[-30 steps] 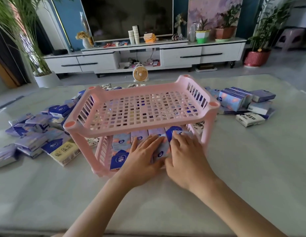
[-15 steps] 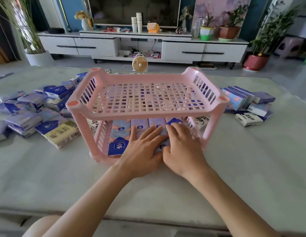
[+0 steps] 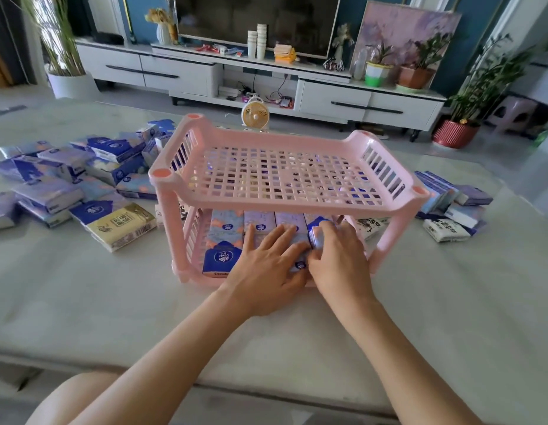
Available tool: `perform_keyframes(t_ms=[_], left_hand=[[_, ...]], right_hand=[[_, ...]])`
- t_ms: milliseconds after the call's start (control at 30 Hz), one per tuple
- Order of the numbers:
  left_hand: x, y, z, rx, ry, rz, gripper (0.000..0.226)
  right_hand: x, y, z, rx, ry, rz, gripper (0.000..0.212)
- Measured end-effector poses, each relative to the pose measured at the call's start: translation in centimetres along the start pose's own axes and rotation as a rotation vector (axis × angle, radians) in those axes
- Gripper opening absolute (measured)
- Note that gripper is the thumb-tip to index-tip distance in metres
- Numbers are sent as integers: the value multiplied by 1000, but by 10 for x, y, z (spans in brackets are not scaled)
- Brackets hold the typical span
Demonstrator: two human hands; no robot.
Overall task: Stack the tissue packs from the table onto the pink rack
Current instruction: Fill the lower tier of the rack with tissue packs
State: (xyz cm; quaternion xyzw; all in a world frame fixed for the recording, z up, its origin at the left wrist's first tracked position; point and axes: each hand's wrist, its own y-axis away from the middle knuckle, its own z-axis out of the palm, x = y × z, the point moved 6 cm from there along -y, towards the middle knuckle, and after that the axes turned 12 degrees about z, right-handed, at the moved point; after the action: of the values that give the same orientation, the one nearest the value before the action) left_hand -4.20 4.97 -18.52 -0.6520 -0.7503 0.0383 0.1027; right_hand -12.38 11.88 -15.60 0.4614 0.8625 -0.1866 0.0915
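our left hand (image 3: 266, 262) is lying flat, fingers straight and spread, pressing on top of the row of pale blue and lilac tissue packs (image 3: 226, 237) that is filling the lower shelf of the pink plastic two-tier rack with slotted shelves (image 3: 285, 207). our right hand (image 3: 340, 256) is working just beside it, the two hands touching at thumb and forefinger. its fingers are curling over a blue-and-white tissue pack (image 3: 318, 233) at the right end of that row, with the thumb tucked against the pack's near side, so we are gripping it rather than just resting on it. this pack is sitting inside the lower shelf, tight against its neighbours.

the rack is standing upright in the middle of the pale marbled table (image 3: 113, 302), its open front facing us. we are seeing more packs through the grid of the upper shelf.

a loose heap of blue and purple tissue packs (image 3: 82, 185) is lying on the table to the left of the rack, with a cream-and-gold tissue pack (image 3: 122, 225) at its near edge. a smaller pile of tissue packs (image 3: 450, 204) is lying to the right.

beyond the table, a small round cream desk fan (image 3: 254, 113) is standing on the floor before a long white tv cabinet (image 3: 186, 72).
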Motion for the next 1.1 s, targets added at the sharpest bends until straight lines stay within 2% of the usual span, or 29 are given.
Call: perform_keyframes(t_ms=[100, 167, 200, 300, 433, 600, 767, 900, 1000, 1100], left_hand=[[-1, -1, 2, -6, -18, 11, 79], [0, -1, 2, 0, -17, 18, 81], [0, -1, 2, 0, -9, 19, 83], [-1, -1, 2, -6, -7, 16, 87], [-1, -1, 1, 3, 0, 16, 85], [0, 0, -1, 31, 10, 24, 83], [-1, 1, -1, 44, 9, 19, 84], [0, 1, -1, 21, 33, 17, 84], [-1, 2, -1, -3, 29, 22, 83], [-4, 3, 2, -57, 4, 17, 65]], right_hand=[[-8, 4, -25, 183, -123, -52, 47], [-14, 19, -41, 312, -128, -114, 41], [-15, 26, -43, 310, -102, -114, 34], [-9, 32, -26, 152, 20, 11, 19], [-4, 18, -13, 42, 73, 91, 28], [-1, 8, 3, 33, 31, -4, 29], [-1, 13, 19, -117, 186, -147, 64], [5, 7, 26, -380, 230, -93, 62], [3, 9, 28, -446, 286, -71, 67], [4, 12, 26, -469, 346, -76, 69]])
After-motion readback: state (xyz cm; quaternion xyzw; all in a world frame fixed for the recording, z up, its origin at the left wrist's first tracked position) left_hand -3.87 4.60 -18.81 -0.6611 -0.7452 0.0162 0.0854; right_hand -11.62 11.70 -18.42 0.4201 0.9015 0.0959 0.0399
